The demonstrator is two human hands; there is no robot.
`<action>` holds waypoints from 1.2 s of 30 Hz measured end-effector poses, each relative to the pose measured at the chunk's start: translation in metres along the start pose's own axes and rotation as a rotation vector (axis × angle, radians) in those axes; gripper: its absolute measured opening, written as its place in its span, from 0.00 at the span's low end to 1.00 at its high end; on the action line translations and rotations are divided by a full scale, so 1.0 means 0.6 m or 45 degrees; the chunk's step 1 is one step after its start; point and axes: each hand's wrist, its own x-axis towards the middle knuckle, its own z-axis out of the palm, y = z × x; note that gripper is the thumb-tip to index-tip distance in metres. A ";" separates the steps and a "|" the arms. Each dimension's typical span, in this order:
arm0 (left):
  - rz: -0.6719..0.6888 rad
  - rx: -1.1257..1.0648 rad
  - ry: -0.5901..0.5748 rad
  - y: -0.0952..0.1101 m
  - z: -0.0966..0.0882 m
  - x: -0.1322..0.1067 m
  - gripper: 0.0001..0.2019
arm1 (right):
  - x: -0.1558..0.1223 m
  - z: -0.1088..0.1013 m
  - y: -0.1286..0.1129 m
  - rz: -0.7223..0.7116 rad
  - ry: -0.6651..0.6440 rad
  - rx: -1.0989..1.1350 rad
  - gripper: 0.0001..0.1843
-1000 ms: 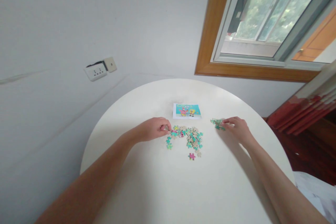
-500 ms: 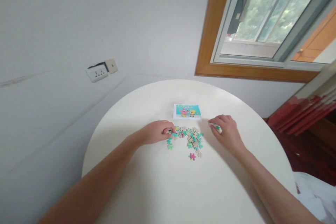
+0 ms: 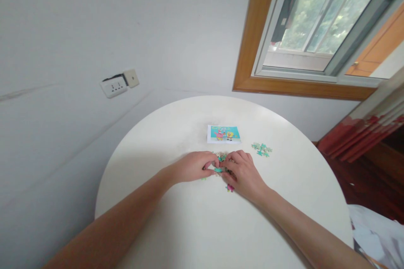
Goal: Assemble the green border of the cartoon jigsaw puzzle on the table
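A pile of small jigsaw pieces (image 3: pixel 222 158), teal, tan and pink, lies in the middle of a round white table (image 3: pixel 176 134). My left hand (image 3: pixel 192 166) and my right hand (image 3: pixel 241 173) meet over the pile and hide most of it. Both have fingers curled, pinching at a teal piece (image 3: pixel 218 170) between them. A pink piece (image 3: pixel 229 188) peeks out under my right hand. A small joined cluster of teal pieces (image 3: pixel 261 149) lies apart to the right. The picture card (image 3: pixel 223 133) with cartoon figures lies just beyond the pile.
The table stands against a white wall with a socket plate (image 3: pixel 118 84) at the left. A wood-framed window (image 3: pixel 315 38) is at the upper right. Red striped fabric (image 3: pixel 362 130) hangs past the table's right edge.
My right hand left the teal cluster at the right and moved left onto the pile, meeting my left hand. My left hand shifted slightly toward the middle.
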 end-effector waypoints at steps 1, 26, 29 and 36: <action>0.009 0.001 0.005 0.000 0.000 0.000 0.09 | 0.000 -0.001 -0.001 0.006 -0.005 0.002 0.09; -0.156 -0.148 -0.185 -0.048 -0.048 -0.025 0.12 | -0.026 -0.061 0.230 0.835 0.249 -0.035 0.11; -0.153 -0.143 -0.183 -0.046 -0.048 -0.024 0.12 | -0.031 -0.064 0.241 0.872 0.209 -0.267 0.12; -0.089 -0.178 -0.182 -0.044 -0.042 -0.019 0.12 | -0.012 -0.046 0.127 0.229 0.339 -0.233 0.12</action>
